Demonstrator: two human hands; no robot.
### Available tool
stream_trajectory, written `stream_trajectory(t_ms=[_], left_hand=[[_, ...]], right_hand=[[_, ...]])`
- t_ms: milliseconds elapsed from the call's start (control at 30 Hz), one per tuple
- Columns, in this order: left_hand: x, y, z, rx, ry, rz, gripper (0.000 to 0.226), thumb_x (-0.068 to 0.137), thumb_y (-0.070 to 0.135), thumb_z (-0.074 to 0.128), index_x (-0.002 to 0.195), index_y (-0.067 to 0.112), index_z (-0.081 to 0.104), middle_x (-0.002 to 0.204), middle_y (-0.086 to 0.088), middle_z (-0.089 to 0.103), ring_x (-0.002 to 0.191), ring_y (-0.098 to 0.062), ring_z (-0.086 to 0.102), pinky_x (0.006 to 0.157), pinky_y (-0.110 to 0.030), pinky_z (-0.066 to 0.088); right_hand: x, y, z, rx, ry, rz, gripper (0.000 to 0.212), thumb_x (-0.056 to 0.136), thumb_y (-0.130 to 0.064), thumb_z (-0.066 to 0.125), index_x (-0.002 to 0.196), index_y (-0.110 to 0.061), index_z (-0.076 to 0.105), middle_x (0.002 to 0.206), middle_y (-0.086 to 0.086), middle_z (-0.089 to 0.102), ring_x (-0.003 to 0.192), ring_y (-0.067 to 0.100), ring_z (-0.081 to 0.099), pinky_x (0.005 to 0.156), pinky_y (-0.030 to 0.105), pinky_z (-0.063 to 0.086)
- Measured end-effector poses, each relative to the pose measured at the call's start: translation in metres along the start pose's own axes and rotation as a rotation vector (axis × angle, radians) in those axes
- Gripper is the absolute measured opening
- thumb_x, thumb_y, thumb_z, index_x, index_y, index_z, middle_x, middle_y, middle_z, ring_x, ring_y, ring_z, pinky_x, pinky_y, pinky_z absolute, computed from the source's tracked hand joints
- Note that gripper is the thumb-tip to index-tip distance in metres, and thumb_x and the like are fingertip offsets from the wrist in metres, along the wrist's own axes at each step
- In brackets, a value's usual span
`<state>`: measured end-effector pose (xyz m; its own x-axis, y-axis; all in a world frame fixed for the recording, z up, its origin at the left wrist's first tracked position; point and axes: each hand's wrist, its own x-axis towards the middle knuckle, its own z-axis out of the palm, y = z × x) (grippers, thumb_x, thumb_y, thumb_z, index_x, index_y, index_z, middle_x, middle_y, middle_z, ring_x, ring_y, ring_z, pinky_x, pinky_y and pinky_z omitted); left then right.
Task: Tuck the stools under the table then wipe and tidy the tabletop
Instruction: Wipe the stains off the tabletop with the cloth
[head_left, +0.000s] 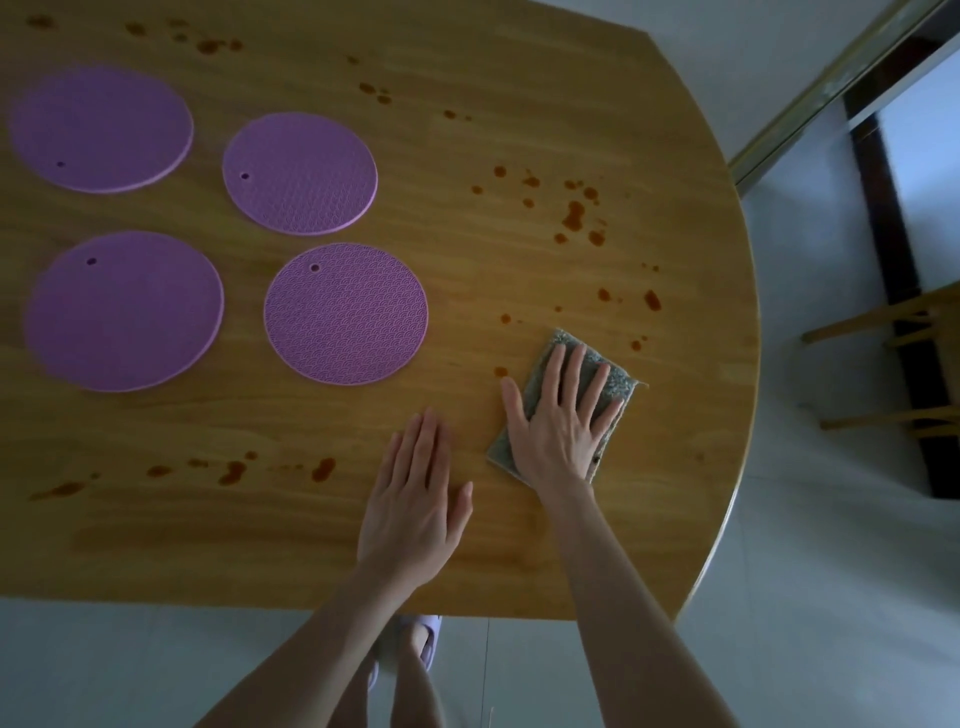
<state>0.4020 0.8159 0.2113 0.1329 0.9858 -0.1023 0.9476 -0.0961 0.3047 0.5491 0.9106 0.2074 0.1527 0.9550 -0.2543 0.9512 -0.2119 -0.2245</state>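
- While the right hand (561, 421) lies flat on a grey-green cloth (623, 382), its fingers (556, 374) are straight and spread, pressing down, not curled round it.
- That cloth sits on the wooden table (571, 545), near the curved right edge, just below a scatter of brown stains (574, 215).
- To its left, the left hand (415, 499) rests palm-down on bare wood, fingers straight and close together, holding nothing.
- Judging by its folded, limp look, the cloth is soft and light. It should slide easily under a flat palm, but may bunch up if pushed from one corner.
- Pressing across its middle looks the safest hold for wiping.
- Four round purple mats (345, 314) lie on the left half of the table, apart from each other and from the cloth. They look thin and flexible, best lifted at the rim.
- Wooden rungs of a stool (883, 332) show at the right edge of the view, apart from the table; whether it is tucked cannot be told.
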Motion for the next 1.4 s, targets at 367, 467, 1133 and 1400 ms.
stream_trajectory(t_ms=[367, 467, 1133, 1400], left_hand=[[-0.004, -0.004, 0.003, 0.05, -0.023, -0.03, 0.079, 0.094, 0.057, 0.026, 0.144, -0.004, 0.023, 0.152, -0.022, 0.024, 0.142, -0.031, 0.023, 0.115, -0.045, 0.02], [-0.006, -0.005, 0.002, 0.05, -0.03, -0.024, 0.082, 0.092, 0.059, 0.03, 0.145, -0.004, 0.022, 0.153, -0.022, 0.022, 0.142, -0.031, 0.021, 0.116, -0.045, 0.017], [-0.043, -0.033, 0.0, 0.043, 0.016, 0.013, 0.074, 0.093, 0.053, 0.034, 0.14, -0.004, 0.034, 0.147, -0.02, 0.036, 0.138, -0.03, 0.032, 0.115, -0.041, 0.021], [-0.047, -0.033, -0.004, 0.069, 0.019, 0.014, 0.073, 0.092, 0.052, 0.037, 0.139, -0.003, 0.038, 0.146, -0.02, 0.038, 0.136, -0.031, 0.035, 0.112, -0.046, 0.024]], right_hand=[[0.018, -0.02, 0.001, -0.1, -0.038, -0.312, 0.08, 0.083, -0.076, -0.004, 0.147, -0.03, -0.019, 0.154, -0.016, -0.022, 0.144, 0.029, -0.023, 0.112, 0.052, -0.02], [0.003, -0.004, 0.0, -0.16, -0.013, -0.426, 0.078, 0.087, -0.072, 0.002, 0.152, -0.029, -0.005, 0.157, -0.015, -0.011, 0.147, 0.027, -0.013, 0.116, 0.053, -0.01], [-0.026, -0.025, 0.008, -0.124, -0.02, -0.306, 0.076, 0.086, -0.067, -0.003, 0.152, -0.029, -0.001, 0.159, -0.009, -0.01, 0.147, 0.025, -0.014, 0.117, 0.046, -0.013], [-0.049, 0.012, 0.007, -0.178, -0.031, -0.326, 0.067, 0.089, -0.066, -0.002, 0.148, -0.035, -0.009, 0.16, -0.009, -0.008, 0.145, 0.017, -0.018, 0.118, 0.044, -0.013]])
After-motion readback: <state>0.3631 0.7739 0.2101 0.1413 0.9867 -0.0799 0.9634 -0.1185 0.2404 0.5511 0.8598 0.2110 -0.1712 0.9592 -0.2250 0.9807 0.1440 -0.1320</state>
